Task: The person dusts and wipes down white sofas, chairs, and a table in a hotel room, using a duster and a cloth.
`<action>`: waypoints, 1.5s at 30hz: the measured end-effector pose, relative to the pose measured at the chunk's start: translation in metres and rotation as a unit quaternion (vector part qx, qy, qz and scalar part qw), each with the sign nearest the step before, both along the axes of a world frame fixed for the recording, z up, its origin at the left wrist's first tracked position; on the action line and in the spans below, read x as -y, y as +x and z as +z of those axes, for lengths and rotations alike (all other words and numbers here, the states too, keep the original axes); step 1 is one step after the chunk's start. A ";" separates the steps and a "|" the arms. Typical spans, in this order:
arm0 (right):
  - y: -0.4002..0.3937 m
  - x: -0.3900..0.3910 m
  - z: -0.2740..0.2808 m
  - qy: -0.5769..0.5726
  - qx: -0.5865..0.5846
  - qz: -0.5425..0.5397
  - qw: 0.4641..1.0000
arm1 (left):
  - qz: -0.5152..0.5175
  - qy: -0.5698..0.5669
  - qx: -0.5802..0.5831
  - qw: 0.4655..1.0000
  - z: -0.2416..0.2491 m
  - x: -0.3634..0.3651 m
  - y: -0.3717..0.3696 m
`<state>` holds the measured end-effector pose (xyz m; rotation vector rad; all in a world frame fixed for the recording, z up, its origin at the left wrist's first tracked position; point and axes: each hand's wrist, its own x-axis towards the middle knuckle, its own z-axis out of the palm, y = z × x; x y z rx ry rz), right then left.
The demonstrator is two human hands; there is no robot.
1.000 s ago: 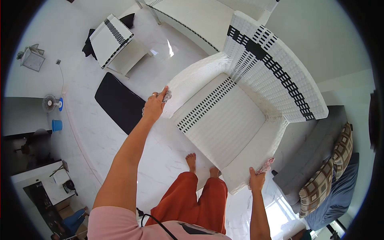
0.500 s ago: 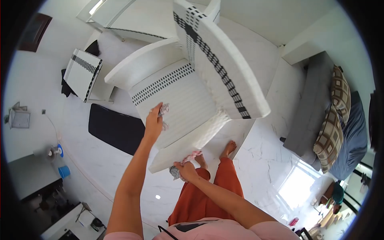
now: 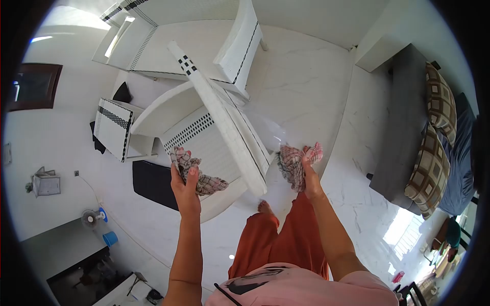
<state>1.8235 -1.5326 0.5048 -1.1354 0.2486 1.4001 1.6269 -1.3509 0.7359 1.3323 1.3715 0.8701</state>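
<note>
My left hand point(image 3: 185, 188) is raised and closed on a checked cloth point(image 3: 201, 176) that hangs to its right. My right hand point(image 3: 309, 173) grips a second checked cloth point(image 3: 293, 163), also lifted in the air. Between and behind the two hands stands a white woven armchair point(image 3: 224, 132) with black-patterned bands, its backrest edge pointing toward me. Neither hand touches the chair. My orange trousers and a bare foot point(image 3: 264, 206) show below on the white marble floor.
A black cushion point(image 3: 153, 181) lies on the floor left of the chair. A small white side table point(image 3: 115, 127) and a white woven sofa point(image 3: 168, 30) stand beyond. A grey sofa with checked pillows point(image 3: 431, 168) lines the right wall. A blue bucket point(image 3: 109, 238) and a fan sit lower left.
Both hands came off the armchair and lifted with their cloths. The view swung to the side, so the chair now shows its backrest edge-on.
</note>
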 end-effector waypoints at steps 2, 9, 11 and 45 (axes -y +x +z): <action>0.035 -0.055 0.068 0.071 -0.021 0.183 0.980 | -0.010 0.007 -0.035 0.999 0.003 -0.016 0.055; -0.072 -0.187 -0.002 0.178 0.120 -0.010 0.977 | 0.011 0.047 -0.172 0.984 -0.037 -0.079 0.165; -0.046 -0.203 -0.037 0.122 0.098 0.178 0.971 | 0.022 0.030 -0.209 0.977 -0.042 -0.078 0.160; -0.071 -0.411 -0.239 0.078 0.120 0.108 0.984 | 0.161 -0.042 -0.448 0.879 -0.003 -0.016 0.043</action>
